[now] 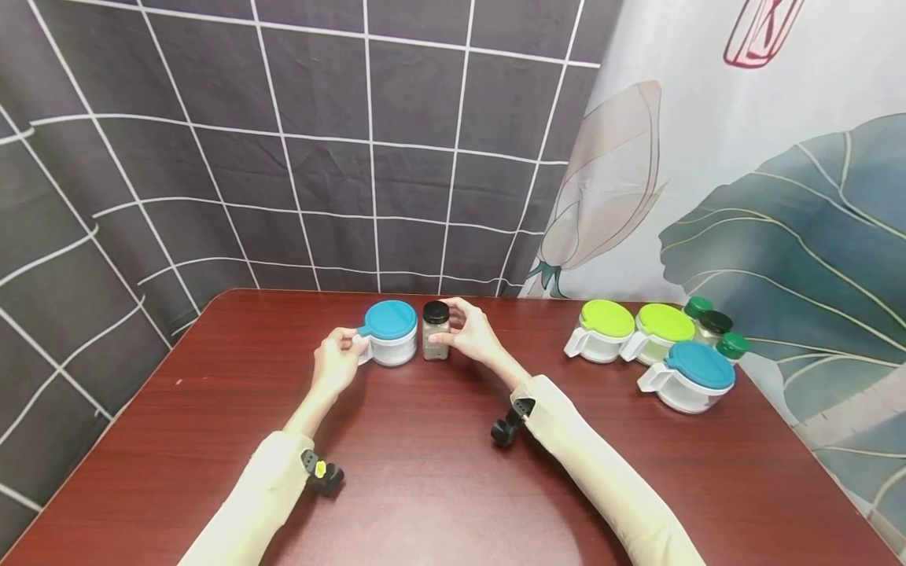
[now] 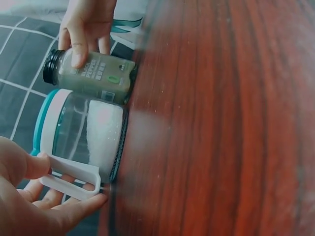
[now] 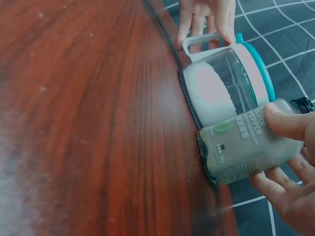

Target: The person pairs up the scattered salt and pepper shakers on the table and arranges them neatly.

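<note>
A clear seasoning jar [image 1: 392, 346] with a blue lid stands upright near the table's back edge, part-filled with white grains [image 2: 104, 130]. My left hand [image 1: 336, 363] holds its white handle [image 2: 74, 179], thumb near the top and fingers behind. Close beside the jar, on its right, stands a black pepper bottle [image 1: 436, 346] with a black cap [image 2: 50, 66]. Printed lettering shows on its side in both wrist views. My right hand [image 1: 473, 334] grips this bottle from the right, thumb [image 3: 285, 123] on the near face and fingers on the far side.
At the table's right lie two green-lidded jars [image 1: 607, 318] [image 1: 665, 324], another blue-lidded jar [image 1: 697, 377], and small bottles with green [image 1: 732, 344] and black caps [image 1: 715, 321]. A dark grid-patterned curtain [image 1: 318, 181] hangs behind the red-brown table [image 1: 396, 479].
</note>
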Tool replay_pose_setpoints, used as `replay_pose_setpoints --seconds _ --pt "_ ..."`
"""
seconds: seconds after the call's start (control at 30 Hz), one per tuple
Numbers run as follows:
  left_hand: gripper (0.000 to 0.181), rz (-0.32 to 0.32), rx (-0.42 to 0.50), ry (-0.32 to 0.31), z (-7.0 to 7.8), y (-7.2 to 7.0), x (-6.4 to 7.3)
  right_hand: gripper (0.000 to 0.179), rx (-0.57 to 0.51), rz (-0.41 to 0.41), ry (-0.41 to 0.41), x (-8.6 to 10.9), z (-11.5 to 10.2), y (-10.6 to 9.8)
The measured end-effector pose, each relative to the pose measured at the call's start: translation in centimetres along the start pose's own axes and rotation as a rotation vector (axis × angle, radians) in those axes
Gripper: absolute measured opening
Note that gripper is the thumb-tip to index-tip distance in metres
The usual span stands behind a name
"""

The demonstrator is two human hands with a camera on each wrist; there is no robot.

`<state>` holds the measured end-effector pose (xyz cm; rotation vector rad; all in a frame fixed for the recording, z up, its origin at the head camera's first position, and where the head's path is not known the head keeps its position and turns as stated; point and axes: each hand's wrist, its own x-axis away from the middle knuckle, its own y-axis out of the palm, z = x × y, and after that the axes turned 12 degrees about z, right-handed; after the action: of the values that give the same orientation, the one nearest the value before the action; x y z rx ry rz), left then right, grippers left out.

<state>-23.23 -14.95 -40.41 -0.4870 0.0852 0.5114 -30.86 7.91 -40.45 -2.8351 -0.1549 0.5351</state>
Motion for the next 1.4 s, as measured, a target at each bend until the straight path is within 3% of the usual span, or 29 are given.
replay_pose_setpoints --seconds 0.63,1.0,1.4 --pt "0.030 -0.013 -0.001 -0.026 -0.4 -0.2 -1.5 0.059 0.071 -0.006 -0.010 -1.8 0.0 1.9" --pt "0.030 0.000 0.020 -0.041 -0.8 -1.1 -2.8 0.058 0.075 0.020 -0.045 -2.7 -0.3 3.7" --pt "0.028 -0.001 0.016 -0.034 -1.3 -2.3 -3.3 0.059 0.111 0.007 -0.045 -3.1 -0.8 4.8"
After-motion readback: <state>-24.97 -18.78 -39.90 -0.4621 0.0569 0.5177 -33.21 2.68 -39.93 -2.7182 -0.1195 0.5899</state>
